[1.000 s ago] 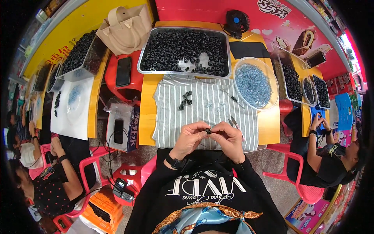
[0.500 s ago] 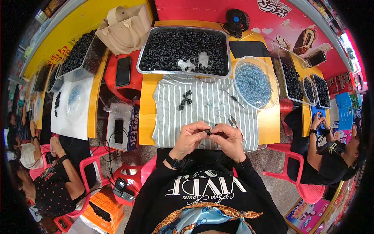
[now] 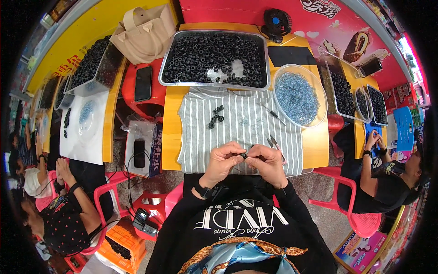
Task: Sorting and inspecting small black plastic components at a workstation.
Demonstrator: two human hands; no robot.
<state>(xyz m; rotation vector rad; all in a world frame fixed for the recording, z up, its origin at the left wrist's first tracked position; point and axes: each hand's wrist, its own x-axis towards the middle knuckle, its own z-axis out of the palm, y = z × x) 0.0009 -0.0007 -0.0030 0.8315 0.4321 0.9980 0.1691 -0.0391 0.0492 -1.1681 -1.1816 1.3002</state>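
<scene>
My left hand (image 3: 223, 160) and my right hand (image 3: 267, 163) meet over the near edge of a grey striped cloth (image 3: 196, 148). Between their fingertips they pinch a small black ring-shaped piece (image 3: 243, 155), mostly covered by the fingers. Farther up the cloth lies a small cluster of similar black rings (image 3: 216, 117). To the right rest a thin dark-handled tool (image 3: 273, 114) and a pair of pointed snips or scissors (image 3: 275, 142). A clear tray (image 3: 215, 85) full of black rings stands behind the cloth. Beside it is a round tub (image 3: 299, 96) of small bluish clear pieces.
A black fan (image 3: 277, 25) and a dark flat sheet (image 3: 291, 56) are at the table's back right. Left of the table, a red stool (image 3: 157, 98) carries a phone (image 3: 143, 84) and a beige bag (image 3: 145, 36). Other people sit at tables on both sides.
My hands stay together on the black ring, with only a slight shift of the fingers. At the left, a co-worker's hands have moved a little.
</scene>
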